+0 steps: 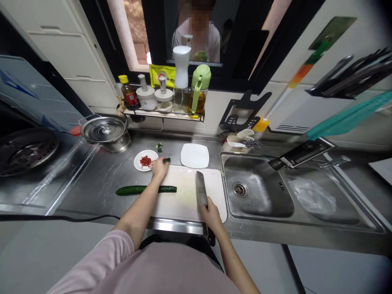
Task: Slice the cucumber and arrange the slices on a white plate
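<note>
My left hand (159,167) is at the far left corner of the white cutting board (185,206), its fingers closed on a small dark green cucumber piece (167,160). In my right hand (211,213) is the handle of a kitchen knife (201,188); its wide blade points away from me over the right part of the board. A long cucumber (131,190) with a cut right end lies partly on the board and partly on the counter, and my left forearm crosses it. Beside my left hand stands a small white plate (139,163) holding chopped red bits (145,161).
Several green scraps (158,147) lie behind the left hand. A white square plate (195,156) sits behind the board. Right of it is the sink (260,196) with a faucet (303,154). A lidded steel pot (107,132) stands at left, below a condiment rack (171,114).
</note>
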A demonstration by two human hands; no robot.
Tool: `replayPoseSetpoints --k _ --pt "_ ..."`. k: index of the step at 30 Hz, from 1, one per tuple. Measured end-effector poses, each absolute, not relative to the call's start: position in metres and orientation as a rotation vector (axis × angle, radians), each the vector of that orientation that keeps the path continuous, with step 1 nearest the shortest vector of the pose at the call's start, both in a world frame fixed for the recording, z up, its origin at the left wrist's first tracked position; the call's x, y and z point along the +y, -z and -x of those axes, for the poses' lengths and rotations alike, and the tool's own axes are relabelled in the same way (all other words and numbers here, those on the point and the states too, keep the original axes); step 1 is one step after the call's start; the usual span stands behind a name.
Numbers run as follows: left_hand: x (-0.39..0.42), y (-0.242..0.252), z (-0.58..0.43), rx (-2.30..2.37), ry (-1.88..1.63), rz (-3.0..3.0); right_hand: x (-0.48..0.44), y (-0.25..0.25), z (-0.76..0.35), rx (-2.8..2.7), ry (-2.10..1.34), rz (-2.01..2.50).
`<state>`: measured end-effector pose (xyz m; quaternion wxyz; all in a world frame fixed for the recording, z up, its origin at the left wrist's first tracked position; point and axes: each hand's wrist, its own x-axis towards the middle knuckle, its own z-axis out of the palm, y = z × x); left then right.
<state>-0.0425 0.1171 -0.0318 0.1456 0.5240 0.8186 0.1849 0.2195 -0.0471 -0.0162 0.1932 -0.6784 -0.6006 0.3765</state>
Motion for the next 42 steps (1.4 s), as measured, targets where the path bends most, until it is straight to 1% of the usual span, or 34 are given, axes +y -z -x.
replayPoseSetpoints --k 6,10,13,16,19,22,25,28,31,42 --pt "0.145 0.038 0.058 2.371 -0.336 -1.787 -0.049 0.018 -0.227 -1.667 -1.072 1.915" --pt "0.156 0.039 0.066 2.352 -0.278 -1.893 -0.052 0.016 -0.231 -1.655 -1.084 1.957" --pt "0.163 0.035 0.067 2.366 -0.292 -1.915 -0.053 0.017 -0.232 -1.665 -1.068 1.975" --pt "0.161 0.027 0.061 2.435 -0.433 -1.787 -0.050 0.018 -0.232 -1.704 -1.076 1.992" --pt "0.136 0.020 0.051 2.393 -0.646 -1.624 -0.045 0.016 -0.229 -1.770 -1.070 2.003" --pt "0.086 0.017 0.045 2.032 -0.731 -1.765 -0.036 0.013 -0.223 -1.835 -1.064 2.000" --pt "0.030 0.018 0.049 1.769 -0.594 -1.946 -0.029 0.009 -0.216 -1.878 -1.071 1.958" --pt "-0.006 0.020 0.056 1.673 -0.372 -2.112 -0.025 0.005 -0.209 -1.912 -1.071 1.945" --pt "-0.019 0.025 0.058 1.683 -0.246 -2.216 -0.026 0.003 -0.203 -1.950 -1.072 1.949" --pt "-0.019 0.034 0.051 1.753 -0.184 -2.273 -0.039 0.003 -0.191 -2.149 -1.047 1.960"
